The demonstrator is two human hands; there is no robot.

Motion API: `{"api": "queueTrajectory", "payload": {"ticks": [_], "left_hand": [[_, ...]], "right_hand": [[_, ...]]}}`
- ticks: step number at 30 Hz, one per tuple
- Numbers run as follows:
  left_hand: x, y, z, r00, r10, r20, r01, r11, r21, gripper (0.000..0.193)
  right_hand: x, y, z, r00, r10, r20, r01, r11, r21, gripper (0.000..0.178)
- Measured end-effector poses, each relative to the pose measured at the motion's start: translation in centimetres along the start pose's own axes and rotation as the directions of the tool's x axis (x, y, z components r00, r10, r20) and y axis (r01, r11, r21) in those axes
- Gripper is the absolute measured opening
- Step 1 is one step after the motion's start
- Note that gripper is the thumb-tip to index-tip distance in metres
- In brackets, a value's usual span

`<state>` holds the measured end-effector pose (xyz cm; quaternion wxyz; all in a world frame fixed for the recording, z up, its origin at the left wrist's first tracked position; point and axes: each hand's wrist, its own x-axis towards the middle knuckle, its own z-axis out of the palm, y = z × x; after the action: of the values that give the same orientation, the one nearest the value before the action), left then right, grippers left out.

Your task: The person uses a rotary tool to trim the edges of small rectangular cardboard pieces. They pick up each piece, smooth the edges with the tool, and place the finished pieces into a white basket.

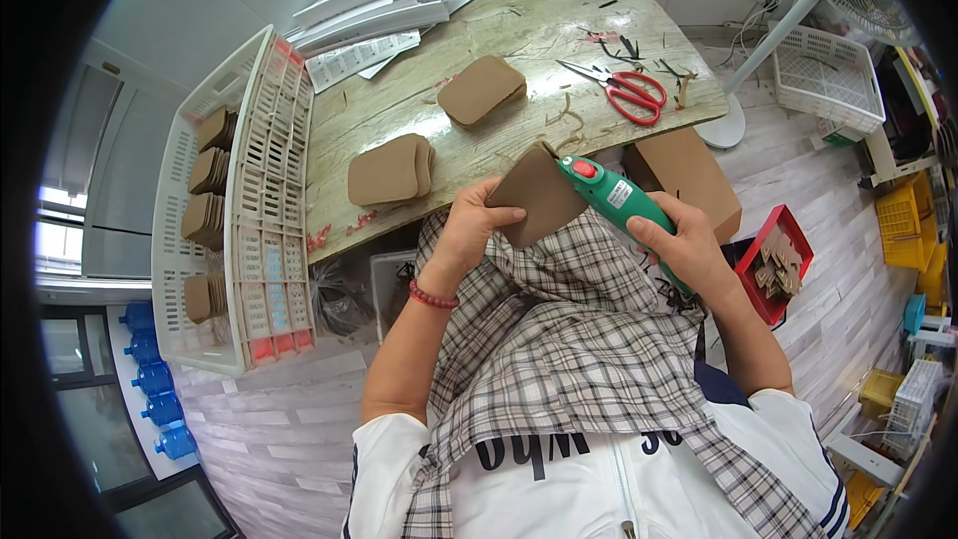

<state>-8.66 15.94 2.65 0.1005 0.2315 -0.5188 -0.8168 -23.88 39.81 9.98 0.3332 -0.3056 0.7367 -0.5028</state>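
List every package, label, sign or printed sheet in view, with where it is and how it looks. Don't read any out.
Label: on the green tool in the right hand, small white rectangle.
Printed sheets: table's far left, under white rolls, white with dark print.
Cardboard box: right of the table, plain brown.
Stickers: on the white basket's divider, small, red and blue.
No screens or signs.

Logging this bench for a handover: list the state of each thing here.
Left hand: holding a brown pad.
Right hand: gripping a green power tool, tip at the pad's edge.
Red scissors: lying slightly open on the table.
White basket: holding stacked pads.
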Motion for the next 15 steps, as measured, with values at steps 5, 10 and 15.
{"api": "queueTrajectory", "payload": {"ticks": [5,10,15], "left_hand": [[-0.5,1.0,-0.8,0.994,-0.074,0.083,0.059,0.982,0.181,0.042],[-1.2,2.8,-1.8,0.999,-0.008,0.048,-0.012,0.918,0.395,0.023],[-1.4,3.3,-2.9,0.986,0.150,-0.070,-0.125,0.953,0.276,0.016]], "right_hand": [[0.0,-0.3,-0.3,0.997,0.051,0.060,-0.052,0.998,0.025,0.035],[-0.3,-0.6,-1.0,0.985,0.105,0.136,-0.110,0.993,0.032,0.033],[-0.3,-0.2,-1.3,0.970,0.136,0.199,-0.146,0.988,0.039,0.037]]}}
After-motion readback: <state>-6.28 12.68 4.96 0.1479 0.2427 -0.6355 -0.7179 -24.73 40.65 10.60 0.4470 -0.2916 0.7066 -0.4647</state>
